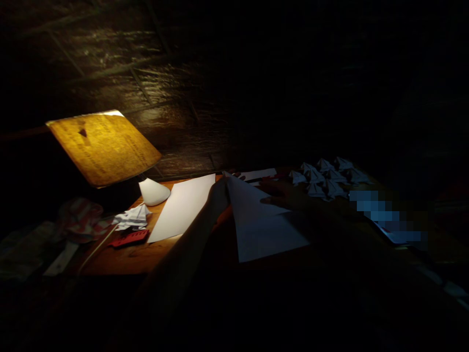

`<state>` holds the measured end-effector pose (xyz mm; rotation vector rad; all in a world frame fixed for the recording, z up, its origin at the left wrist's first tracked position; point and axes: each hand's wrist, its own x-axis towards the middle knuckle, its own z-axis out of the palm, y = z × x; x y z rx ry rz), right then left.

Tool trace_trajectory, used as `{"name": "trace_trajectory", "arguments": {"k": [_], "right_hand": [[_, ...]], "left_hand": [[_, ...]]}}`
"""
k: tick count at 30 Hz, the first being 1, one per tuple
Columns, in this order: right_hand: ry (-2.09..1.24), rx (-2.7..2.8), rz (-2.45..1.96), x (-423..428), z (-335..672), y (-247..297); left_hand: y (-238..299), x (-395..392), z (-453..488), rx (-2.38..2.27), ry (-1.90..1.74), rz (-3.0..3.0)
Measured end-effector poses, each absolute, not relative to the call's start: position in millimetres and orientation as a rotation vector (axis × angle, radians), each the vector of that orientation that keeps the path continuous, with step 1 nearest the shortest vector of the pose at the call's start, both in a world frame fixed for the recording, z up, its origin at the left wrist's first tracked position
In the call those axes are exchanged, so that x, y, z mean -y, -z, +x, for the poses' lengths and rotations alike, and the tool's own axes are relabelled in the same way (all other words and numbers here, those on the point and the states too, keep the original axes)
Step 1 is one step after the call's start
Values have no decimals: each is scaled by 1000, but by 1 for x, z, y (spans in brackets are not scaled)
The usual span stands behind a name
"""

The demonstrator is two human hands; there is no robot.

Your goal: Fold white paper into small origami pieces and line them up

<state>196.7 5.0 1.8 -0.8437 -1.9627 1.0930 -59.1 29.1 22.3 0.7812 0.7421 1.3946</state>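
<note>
White: one folded sheet (262, 225) gripped by left hand (219, 196) and right hand (284, 194).

Bare table (124, 259) is open at the front left. The lamp (104, 146) overhangs the left rear. Paper shapes (326, 178) crowd the right rear. A folded sheet (264, 230) covers the centre.

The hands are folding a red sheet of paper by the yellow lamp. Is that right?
Not quite. The head view shows the sheet is white, not red. The left hand and right hand are folding it on the table by the yellow lamp.
</note>
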Motion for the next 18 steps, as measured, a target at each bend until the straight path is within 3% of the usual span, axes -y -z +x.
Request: {"name": "trace_trajectory", "arguments": {"k": [18], "right_hand": [[-1024,2190,-747,-5,199,-4]], "left_hand": [[-21,-31,-62,-762,-1347,960]]}}
